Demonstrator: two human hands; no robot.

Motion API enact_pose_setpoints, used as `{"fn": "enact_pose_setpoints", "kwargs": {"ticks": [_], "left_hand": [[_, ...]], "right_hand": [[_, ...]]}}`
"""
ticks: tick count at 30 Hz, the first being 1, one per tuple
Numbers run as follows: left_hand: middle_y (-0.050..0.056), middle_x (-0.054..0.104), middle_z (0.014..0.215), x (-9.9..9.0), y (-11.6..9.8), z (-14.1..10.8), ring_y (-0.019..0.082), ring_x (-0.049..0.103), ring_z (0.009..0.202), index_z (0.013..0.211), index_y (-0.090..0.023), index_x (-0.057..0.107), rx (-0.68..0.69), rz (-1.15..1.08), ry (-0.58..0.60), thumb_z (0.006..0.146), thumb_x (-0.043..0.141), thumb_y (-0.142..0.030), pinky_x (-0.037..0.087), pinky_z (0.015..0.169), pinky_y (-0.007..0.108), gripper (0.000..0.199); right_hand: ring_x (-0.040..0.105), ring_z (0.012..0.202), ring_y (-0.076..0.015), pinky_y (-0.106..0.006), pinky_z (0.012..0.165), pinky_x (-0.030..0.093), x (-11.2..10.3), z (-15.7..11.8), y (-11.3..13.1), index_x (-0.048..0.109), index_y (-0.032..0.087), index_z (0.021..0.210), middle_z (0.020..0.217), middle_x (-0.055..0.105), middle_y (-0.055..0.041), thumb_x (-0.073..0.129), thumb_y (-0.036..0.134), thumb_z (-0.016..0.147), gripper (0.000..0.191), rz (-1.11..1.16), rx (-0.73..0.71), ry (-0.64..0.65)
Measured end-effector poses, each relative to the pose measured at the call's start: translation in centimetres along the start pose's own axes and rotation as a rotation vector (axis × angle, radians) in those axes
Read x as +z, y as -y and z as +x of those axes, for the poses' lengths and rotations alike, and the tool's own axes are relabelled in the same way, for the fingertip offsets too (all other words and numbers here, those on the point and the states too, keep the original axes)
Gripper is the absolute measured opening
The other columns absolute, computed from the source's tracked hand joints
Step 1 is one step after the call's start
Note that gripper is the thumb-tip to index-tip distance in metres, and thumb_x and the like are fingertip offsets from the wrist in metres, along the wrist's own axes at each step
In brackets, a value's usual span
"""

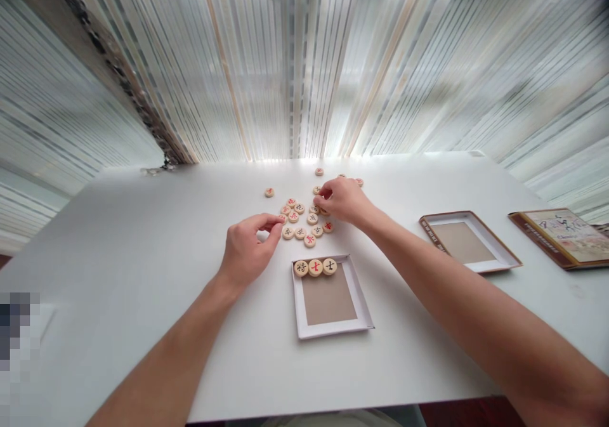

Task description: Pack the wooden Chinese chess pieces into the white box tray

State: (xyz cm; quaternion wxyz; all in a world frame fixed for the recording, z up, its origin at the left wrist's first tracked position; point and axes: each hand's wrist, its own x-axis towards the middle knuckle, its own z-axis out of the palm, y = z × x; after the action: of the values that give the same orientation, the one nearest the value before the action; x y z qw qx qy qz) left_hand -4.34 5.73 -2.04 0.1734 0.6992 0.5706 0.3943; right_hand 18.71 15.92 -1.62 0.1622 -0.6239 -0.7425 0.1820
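Note:
Round wooden Chinese chess pieces with red or black characters lie in a loose cluster on the white table [143, 256]. My left hand [250, 246] is at the cluster's left side, thumb and fingers closed at the edge of a red-marked Chinese chess piece [282, 219]. Over the cluster's upper right, my right hand [345, 200] has its fingers bent down and pressed together; what they hold, if anything, is hidden. Nearer me sits a shallow white-rimmed box tray [302, 333]. Along its far edge stand three pieces in a row: black [301, 268], red [315, 268], black [330, 266].
Right of my right forearm lies a second shallow box part [516, 263] with a brown edge. Beyond it is a printed box lid [561, 236]. Single pieces lie apart, one at the left [269, 192] and one farther back [319, 172]. A striped curtain [266, 65] hangs behind the table.

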Motion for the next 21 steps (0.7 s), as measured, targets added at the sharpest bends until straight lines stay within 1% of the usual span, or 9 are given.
{"fn": "enact_pose_setpoints", "kwargs": {"ticks": [2,4,8,9,12,14,16,18,21], "left_hand": [[0.004,0.088,0.098,0.0,0.0,0.0,0.022,0.081,0.087,0.096,-0.021,0.084,0.003,-0.002,0.001,0.094,0.069,-0.025,0.063,0.074,0.027,0.016],[0.004,0.088,0.098,0.0,-0.1,0.0,0.022,0.081,0.087,0.097,-0.02,0.084,0.009,-0.003,-0.001,0.094,0.069,-0.024,0.063,0.074,0.028,0.016],[0.005,0.088,0.098,0.0,-0.1,-0.1,0.022,0.081,0.087,0.096,-0.019,0.084,0.024,-0.011,-0.003,0.094,0.069,-0.024,0.063,0.078,0.03,0.016],[0.005,0.088,0.097,0.0,-0.2,-0.1,0.022,0.081,0.087,0.096,-0.019,0.084,0.027,-0.015,-0.003,0.094,0.069,-0.023,0.063,0.078,0.03,0.016],[0.006,0.088,0.097,0.1,-0.4,-0.3,0.022,0.081,0.087,0.097,-0.018,0.084,0.032,-0.03,-0.001,0.094,0.069,-0.023,0.063,0.071,0.028,0.016],[0.006,0.088,0.098,0.1,-0.7,-0.5,0.023,0.081,0.088,0.098,-0.017,0.084,0.036,-0.045,0.004,0.094,0.069,-0.023,0.06,0.062,0.026,0.017],[0.007,0.087,0.098,0.2,-1.2,-0.8,0.024,0.081,0.091,0.098,-0.017,0.084,0.045,-0.064,0.011,0.094,0.069,-0.024,0.057,0.055,0.025,0.017],[0.007,0.087,0.098,0.2,-1.7,-1.1,0.024,0.081,0.093,0.098,-0.018,0.084,0.06,-0.085,0.02,0.094,0.069,-0.024,0.058,0.056,0.025,0.016],[0.006,0.087,0.097,0.2,-2.6,-1.8,0.023,0.081,0.095,0.098,-0.018,0.083,0.096,-0.117,0.035,0.095,0.07,-0.024,0.062,0.07,0.028,0.014]], "right_hand": [[0.072,0.112,-0.0256,-0.046,0.096,0.063,0.0,-0.1,0.1,0.069,0.019,0.132,0.135,0.069,-0.0113,0.069,0.036,0.107,0.03,0.03,0.001,0.003],[0.072,0.11,-0.025,-0.046,0.095,0.063,-0.1,-0.3,0.2,0.07,0.018,0.128,0.131,0.071,-0.0103,0.07,0.035,0.106,0.028,0.081,-0.004,-0.014],[0.072,0.095,-0.0245,-0.044,0.092,0.058,-1.0,-1.8,-0.1,0.077,0.016,0.096,0.099,0.078,-0.0085,0.079,0.022,0.095,0.007,0.26,-0.022,-0.105],[0.071,0.091,-0.0244,-0.043,0.09,0.057,-1.3,-2.5,-0.3,0.077,0.016,0.095,0.094,0.078,-0.0082,0.079,0.021,0.093,0.005,0.322,-0.022,-0.13],[0.071,0.081,-0.0239,-0.042,0.08,0.056,-2.3,-5.2,-1.1,0.081,0.017,0.106,0.086,0.078,-0.0073,0.08,0.029,0.09,0.02,0.528,-0.002,-0.137],[0.071,0.078,-0.0231,-0.04,0.075,0.057,-2.6,-7.3,-1.6,0.082,0.016,0.105,0.089,0.079,-0.009,0.084,0.038,0.087,0.028,0.679,0.024,-0.09],[0.072,0.076,-0.0227,-0.041,0.076,0.059,-2.6,-9.0,-1.9,0.082,0.017,0.101,0.088,0.078,-0.0089,0.09,0.048,0.08,0.039,0.827,0.053,-0.032],[0.075,0.077,-0.0232,-0.042,0.079,0.061,-2.3,-10.3,-1.9,0.08,0.017,0.096,0.089,0.078,-0.008,0.094,0.053,0.075,0.043,0.965,0.087,0.017],[0.078,0.082,-0.0238,-0.042,0.082,0.063,-1.8,-11.6,-1.3,0.076,0.019,0.087,0.091,0.076,-0.0051,0.098,0.051,0.071,0.042,1.144,0.119,0.065]]}}
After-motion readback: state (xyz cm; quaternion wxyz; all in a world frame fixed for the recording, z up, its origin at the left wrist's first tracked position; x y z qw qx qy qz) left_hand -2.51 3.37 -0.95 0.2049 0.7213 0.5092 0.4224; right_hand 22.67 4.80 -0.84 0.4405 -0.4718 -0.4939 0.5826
